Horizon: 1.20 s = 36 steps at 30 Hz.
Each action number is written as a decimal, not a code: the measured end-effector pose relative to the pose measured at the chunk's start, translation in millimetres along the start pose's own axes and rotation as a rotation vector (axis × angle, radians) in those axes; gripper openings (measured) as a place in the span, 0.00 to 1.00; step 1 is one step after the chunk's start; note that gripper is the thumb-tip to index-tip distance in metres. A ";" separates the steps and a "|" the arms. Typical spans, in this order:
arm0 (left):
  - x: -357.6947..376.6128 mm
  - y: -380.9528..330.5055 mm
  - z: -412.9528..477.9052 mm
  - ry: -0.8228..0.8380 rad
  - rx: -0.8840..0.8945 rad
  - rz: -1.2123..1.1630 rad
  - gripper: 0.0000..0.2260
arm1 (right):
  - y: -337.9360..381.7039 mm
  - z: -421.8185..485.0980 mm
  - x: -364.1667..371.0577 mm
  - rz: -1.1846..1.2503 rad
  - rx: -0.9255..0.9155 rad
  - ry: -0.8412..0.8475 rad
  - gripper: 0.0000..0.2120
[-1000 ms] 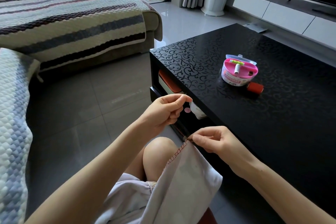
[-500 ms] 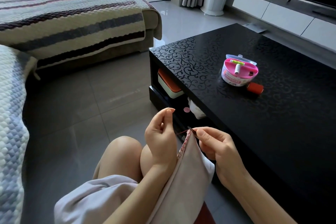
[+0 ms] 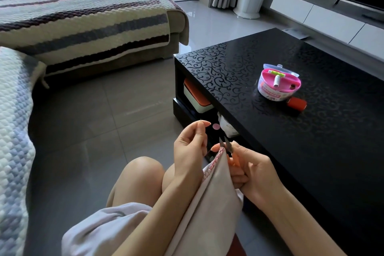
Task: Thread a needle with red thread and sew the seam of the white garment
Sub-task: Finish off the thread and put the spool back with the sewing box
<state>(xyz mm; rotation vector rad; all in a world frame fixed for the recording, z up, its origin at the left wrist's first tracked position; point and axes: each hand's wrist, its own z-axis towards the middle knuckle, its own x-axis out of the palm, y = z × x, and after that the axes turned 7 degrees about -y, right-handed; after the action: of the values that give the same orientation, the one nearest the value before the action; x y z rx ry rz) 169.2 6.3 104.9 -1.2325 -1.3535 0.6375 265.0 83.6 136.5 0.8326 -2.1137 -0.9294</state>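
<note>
The white garment (image 3: 216,193) lies draped over the person's lap, and one corner is raised between the two hands, just in front of the near edge of the coffee table (image 3: 311,151). The seam (image 3: 208,169) runs along the left edge of that raised fold and carries a row of red stitches up to the corner.

The left hand (image 3: 191,147) is held just left of the seam, palm toward the camera. Its thumb and index finger pinch the needle (image 3: 201,121), and only a short tip shows above the fingertips. A short length of red thread (image 3: 208,152) is visible between this hand and the top of the seam. The remainder of the thread is too fine to trace.

The right hand (image 3: 255,170) is on the right side of the fold, its fingers curled round a pair of orange-handled thread snips (image 3: 226,145). The two blades stand apart in a narrow V at the top corner of the seam. It cannot be determined whether the thread lies between the blades.

On the table top, well apart from the hands, stands an open pink sewing kit (image 3: 278,87) with a white spool in its tray. A red spool (image 3: 297,104) lies on its side just beside the kit. The shelf under the table holds a white box with an orange lid (image 3: 197,97). A sofa with a striped quilt (image 3: 83,18) stands across the grey tiled floor (image 3: 104,120).
</note>
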 end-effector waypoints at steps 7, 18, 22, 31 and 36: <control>7.2 -0.3 14.1 0.011 -0.122 -0.098 0.10 | 6.0 8.5 -11.4 -0.108 0.014 0.107 0.20; 2.5 0.8 17.3 0.018 -0.121 -0.082 0.10 | 13.0 14.3 -23.0 -0.224 -0.016 0.166 0.18; 1.9 1.1 15.7 0.031 -0.124 -0.084 0.10 | 14.1 13.6 -24.0 -0.238 -0.025 0.167 0.18; 1.7 0.5 18.0 0.023 -0.130 -0.066 0.10 | 19.8 14.7 -31.1 -0.158 -0.043 0.240 0.23; 1.5 2.0 18.9 0.038 -0.112 -0.035 0.10 | 46.9 10.8 -42.4 -0.139 -0.144 0.192 0.24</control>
<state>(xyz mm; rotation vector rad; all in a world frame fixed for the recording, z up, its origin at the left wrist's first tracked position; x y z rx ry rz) 152.3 13.6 99.6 -1.3016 -1.3918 0.5171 267.8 145.1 154.6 0.9637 -1.8219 -1.0177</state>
